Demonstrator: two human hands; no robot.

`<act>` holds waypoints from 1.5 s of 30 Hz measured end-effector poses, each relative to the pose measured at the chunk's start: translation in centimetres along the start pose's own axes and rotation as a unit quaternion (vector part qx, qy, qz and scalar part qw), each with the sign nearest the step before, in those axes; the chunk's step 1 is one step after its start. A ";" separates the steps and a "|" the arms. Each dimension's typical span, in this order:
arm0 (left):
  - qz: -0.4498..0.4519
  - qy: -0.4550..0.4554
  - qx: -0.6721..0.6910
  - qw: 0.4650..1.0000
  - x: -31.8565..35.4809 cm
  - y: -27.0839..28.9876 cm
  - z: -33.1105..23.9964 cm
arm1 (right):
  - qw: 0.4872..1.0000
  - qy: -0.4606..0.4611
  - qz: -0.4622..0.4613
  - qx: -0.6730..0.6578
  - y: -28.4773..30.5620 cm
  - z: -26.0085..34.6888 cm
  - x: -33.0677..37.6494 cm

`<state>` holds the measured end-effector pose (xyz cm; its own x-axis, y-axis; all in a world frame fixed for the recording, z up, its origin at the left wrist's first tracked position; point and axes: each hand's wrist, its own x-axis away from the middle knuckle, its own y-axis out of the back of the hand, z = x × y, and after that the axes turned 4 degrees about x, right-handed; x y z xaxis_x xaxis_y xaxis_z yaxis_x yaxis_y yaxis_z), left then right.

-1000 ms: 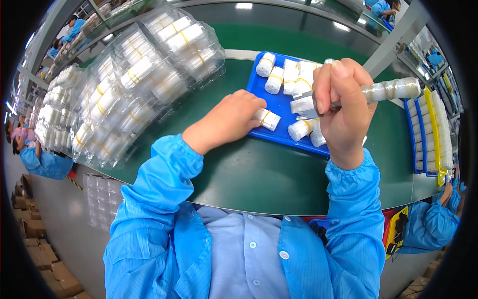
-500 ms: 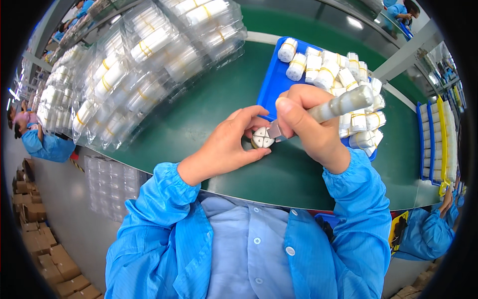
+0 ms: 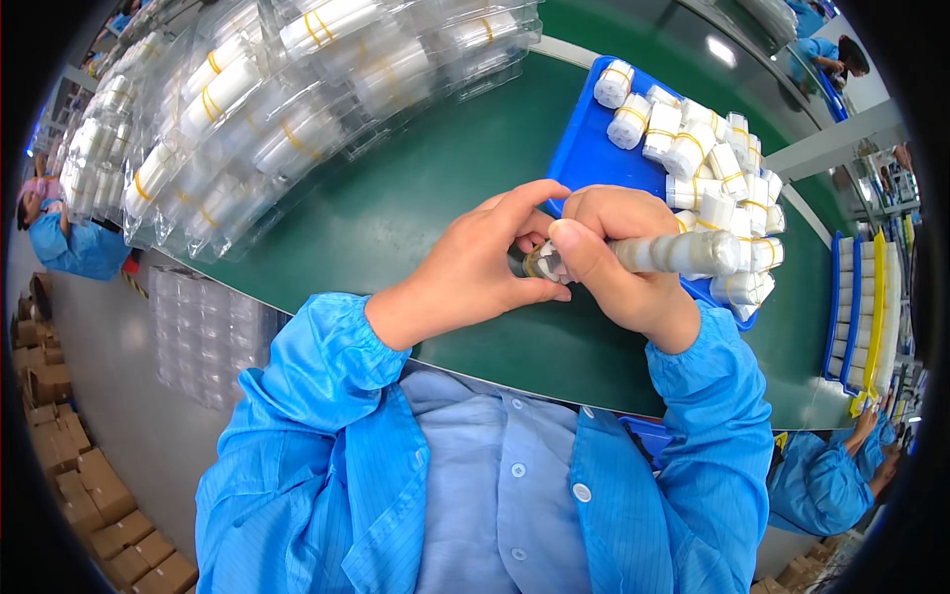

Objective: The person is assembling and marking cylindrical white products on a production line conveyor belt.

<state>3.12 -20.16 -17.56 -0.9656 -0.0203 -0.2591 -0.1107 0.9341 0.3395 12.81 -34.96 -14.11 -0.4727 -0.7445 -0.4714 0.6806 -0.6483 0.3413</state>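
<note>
right hand [image 3: 623,272] closed around a clear cylindrical plastic tube [image 3: 683,253], held near-level above the green table [image 3: 416,208]. left hand [image 3: 485,267] pinches a small white banded roll [image 3: 542,263] at the tube's left mouth, fingertips touching it. just behind: blue flat tray [image 3: 594,148] heaped with more white rolls [image 3: 712,168]. clear plastic blister packs [image 3: 257,109] lie far left.

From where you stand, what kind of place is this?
Probably a factory packing line: a long green conveyor belt, a blue tray of small banded white rolls, and clear plastic packs stacked alongside.
</note>
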 end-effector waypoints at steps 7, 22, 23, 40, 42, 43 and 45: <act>0.011 -0.001 0.007 1.000 -0.2 -0.1 0.8 | 0.995 -0.071 0.032 -0.064 -0.4 0.1 -0.5; 0.037 -0.036 -0.036 0.998 0.6 -1.4 2.5 | 0.998 -0.046 0.023 -0.031 -1.0 -0.6 0.2; 0.032 -0.034 -0.033 0.998 0.7 -1.5 2.4 | 0.998 -0.047 0.021 -0.021 -1.1 -0.4 0.2; 0.034 0.007 0.006 0.999 0.6 -0.9 1.5 | 0.985 -0.097 -0.091 -0.108 0.4 0.7 0.0; 0.034 0.112 0.263 0.958 0.5 -0.4 1.6 | 0.976 -0.019 -0.173 -0.133 2.7 1.7 -1.0; 0.034 0.158 0.384 0.909 0.2 -0.1 1.6 | 0.974 -0.002 -0.201 -0.101 3.5 2.4 -1.3; 0.045 0.172 0.409 0.895 0.0 0.7 1.5 | 0.975 -0.001 -0.197 -0.101 4.9 2.9 -1.2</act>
<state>3.39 -18.97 -18.70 -0.9929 0.0908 0.0774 0.0445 0.8836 -0.4661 15.08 -37.66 -9.49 -0.7202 -0.4444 -0.5328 0.5425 -0.8394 -0.0332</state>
